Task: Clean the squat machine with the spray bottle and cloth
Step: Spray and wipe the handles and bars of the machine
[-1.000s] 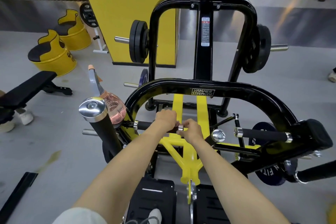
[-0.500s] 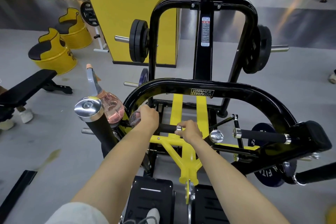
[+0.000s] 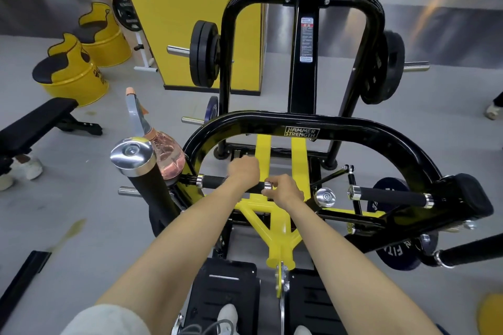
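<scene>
Slid rightward since half a second ago: left hand (image 3: 243, 171), from the frame end of the handle (image 3: 217, 181) back to mid-grip. Right hand (image 3: 285, 191) is unchanged.

Left fingers are seen wrapped over the black grip, motion-blurred. The cloth is not seen now and is judged to be trapped under the palm. Right fingers (image 3: 276, 180) are curled round the chrome end cap (image 3: 268, 186), so the bar is judged to be steadied from its free end. Both forearms are stretched forward over the yellow linkage.

Spray bottle (image 3: 168, 155): pink, nozzle up, lodged between the chrome-capped post (image 3: 133, 156) and the black tube of the squat machine (image 3: 353, 128), just left of the handle. It is touched by neither hand.

Step in hand is judged as wiping of this handle, with spraying already done for it. Next, the stroke probably has to be carried out to the cap, so the right grasp must be let go or shifted first. The opposite handle (image 3: 389, 196) is yet to be dealt with; the bottle would likely have to be fetched for it.
</scene>
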The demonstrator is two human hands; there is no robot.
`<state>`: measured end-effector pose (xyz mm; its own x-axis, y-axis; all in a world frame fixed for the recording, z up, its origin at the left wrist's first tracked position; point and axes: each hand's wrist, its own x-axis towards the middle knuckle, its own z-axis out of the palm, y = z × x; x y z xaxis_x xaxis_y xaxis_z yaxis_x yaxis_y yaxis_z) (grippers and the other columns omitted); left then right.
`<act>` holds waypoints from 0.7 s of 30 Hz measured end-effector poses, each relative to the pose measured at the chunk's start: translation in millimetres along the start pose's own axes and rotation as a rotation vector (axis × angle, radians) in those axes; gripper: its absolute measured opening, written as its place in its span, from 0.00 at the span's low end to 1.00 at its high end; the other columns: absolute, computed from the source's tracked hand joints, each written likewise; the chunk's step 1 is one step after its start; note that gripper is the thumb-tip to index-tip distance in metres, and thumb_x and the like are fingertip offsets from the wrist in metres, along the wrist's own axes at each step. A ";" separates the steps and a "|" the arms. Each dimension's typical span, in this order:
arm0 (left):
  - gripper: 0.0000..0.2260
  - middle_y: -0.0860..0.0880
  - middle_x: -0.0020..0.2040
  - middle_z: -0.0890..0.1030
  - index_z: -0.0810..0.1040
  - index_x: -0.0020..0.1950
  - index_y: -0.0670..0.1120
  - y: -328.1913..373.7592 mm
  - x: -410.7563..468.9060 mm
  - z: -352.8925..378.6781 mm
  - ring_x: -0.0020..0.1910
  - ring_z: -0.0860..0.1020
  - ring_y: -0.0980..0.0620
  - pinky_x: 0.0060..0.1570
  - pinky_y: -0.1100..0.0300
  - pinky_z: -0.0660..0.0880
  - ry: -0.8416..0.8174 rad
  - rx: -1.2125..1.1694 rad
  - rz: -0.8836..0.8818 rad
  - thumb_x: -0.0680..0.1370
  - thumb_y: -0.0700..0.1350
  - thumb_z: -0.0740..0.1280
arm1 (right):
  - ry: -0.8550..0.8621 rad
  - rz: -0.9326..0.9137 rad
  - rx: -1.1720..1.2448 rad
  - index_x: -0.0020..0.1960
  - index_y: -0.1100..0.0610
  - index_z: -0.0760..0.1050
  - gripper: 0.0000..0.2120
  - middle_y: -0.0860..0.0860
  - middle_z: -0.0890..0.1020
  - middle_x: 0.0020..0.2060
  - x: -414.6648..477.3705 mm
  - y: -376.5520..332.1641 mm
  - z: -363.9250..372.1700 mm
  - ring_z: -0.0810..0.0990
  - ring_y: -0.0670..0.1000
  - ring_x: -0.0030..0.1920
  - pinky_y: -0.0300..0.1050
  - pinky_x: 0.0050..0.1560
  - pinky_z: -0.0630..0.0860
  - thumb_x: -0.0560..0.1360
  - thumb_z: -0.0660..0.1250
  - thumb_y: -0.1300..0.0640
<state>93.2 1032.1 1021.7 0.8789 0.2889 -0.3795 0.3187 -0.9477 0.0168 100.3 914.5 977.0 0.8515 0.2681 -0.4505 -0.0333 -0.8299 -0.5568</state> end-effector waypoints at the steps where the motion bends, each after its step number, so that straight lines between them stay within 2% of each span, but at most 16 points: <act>1: 0.13 0.42 0.60 0.77 0.73 0.63 0.40 5.7 -1.1 1.5 0.59 0.76 0.41 0.53 0.52 0.75 0.014 -0.037 0.017 0.80 0.41 0.61 | -0.001 0.000 -0.009 0.64 0.48 0.76 0.18 0.50 0.79 0.60 0.1 -0.6 -0.3 0.75 0.56 0.61 0.53 0.57 0.69 0.74 0.70 0.50; 4: 0.10 0.42 0.55 0.78 0.75 0.59 0.41 13.1 -4.9 8.3 0.55 0.77 0.42 0.48 0.52 0.75 0.065 -0.160 0.064 0.80 0.42 0.61 | -0.006 -0.001 -0.027 0.56 0.47 0.80 0.11 0.50 0.82 0.53 0.6 -1.5 -0.3 0.77 0.57 0.56 0.52 0.53 0.71 0.74 0.70 0.50; 7: 0.11 0.44 0.49 0.79 0.78 0.54 0.46 0.4 -10.6 33.4 0.52 0.76 0.44 0.39 0.55 0.70 0.154 -0.428 0.101 0.76 0.36 0.60 | 0.012 0.001 -0.020 0.52 0.46 0.80 0.07 0.49 0.82 0.53 -0.6 -1.4 1.2 0.77 0.57 0.55 0.53 0.53 0.72 0.73 0.70 0.49; 9: 0.18 0.48 0.47 0.80 0.79 0.54 0.51 -13.9 -18.9 57.7 0.50 0.74 0.48 0.41 0.59 0.68 0.214 -0.631 0.118 0.72 0.32 0.60 | 0.022 -0.004 -0.003 0.51 0.44 0.81 0.07 0.48 0.82 0.53 -2.4 -2.5 1.9 0.77 0.57 0.55 0.52 0.53 0.71 0.72 0.71 0.47; 11: 0.24 0.51 0.48 0.80 0.79 0.58 0.53 -27.9 -29.9 76.7 0.49 0.74 0.52 0.44 0.61 0.71 0.254 -0.780 0.139 0.70 0.30 0.61 | 0.017 -0.009 0.042 0.51 0.44 0.81 0.10 0.48 0.82 0.51 -1.6 -4.4 4.6 0.78 0.55 0.55 0.52 0.52 0.73 0.71 0.72 0.44; 14: 0.19 0.48 0.46 0.81 0.81 0.54 0.47 -40.0 -48.2 97.6 0.47 0.77 0.48 0.46 0.55 0.74 0.227 -1.018 0.147 0.71 0.29 0.60 | 0.022 0.019 0.072 0.56 0.48 0.81 0.15 0.51 0.83 0.51 4.8 -2.0 10.7 0.79 0.58 0.54 0.57 0.55 0.75 0.71 0.73 0.46; 15: 0.16 0.46 0.46 0.82 0.81 0.51 0.45 -42.4 -54.1 103.1 0.47 0.78 0.46 0.46 0.54 0.74 0.180 -1.127 0.089 0.72 0.29 0.60 | 0.023 0.026 0.068 0.55 0.49 0.81 0.13 0.52 0.84 0.51 6.5 -0.6 11.8 0.79 0.58 0.54 0.57 0.56 0.75 0.71 0.72 0.49; 18: 0.07 0.41 0.50 0.81 0.79 0.48 0.41 -47.2 -54.1 113.1 0.45 0.80 0.45 0.48 0.56 0.76 -0.116 -1.534 -0.287 0.77 0.33 0.63 | 0.021 0.014 0.093 0.48 0.50 0.81 0.05 0.52 0.83 0.45 4.6 1.7 13.2 0.79 0.58 0.50 0.57 0.56 0.74 0.73 0.70 0.54; 19: 0.06 0.40 0.53 0.81 0.79 0.52 0.40 -46.8 -49.5 114.0 0.46 0.80 0.44 0.50 0.53 0.77 -0.195 -1.638 -0.370 0.77 0.34 0.64 | 0.020 0.011 0.105 0.49 0.50 0.81 0.05 0.51 0.83 0.44 4.6 3.1 14.0 0.79 0.57 0.50 0.57 0.56 0.74 0.73 0.70 0.54; 21: 0.11 0.38 0.54 0.81 0.76 0.60 0.35 -42.8 -37.1 112.2 0.47 0.80 0.42 0.51 0.49 0.76 -0.235 -1.788 -0.471 0.78 0.34 0.63 | 0.018 0.016 0.107 0.51 0.50 0.81 0.07 0.49 0.80 0.43 5.3 3.8 16.2 0.78 0.57 0.49 0.57 0.56 0.73 0.74 0.70 0.54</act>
<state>7.1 1046.7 931.3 0.6075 0.2822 -0.7425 0.5754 0.4880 0.6563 96.2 920.7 961.2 0.8595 0.2456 -0.4482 -0.1019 -0.7770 -0.6212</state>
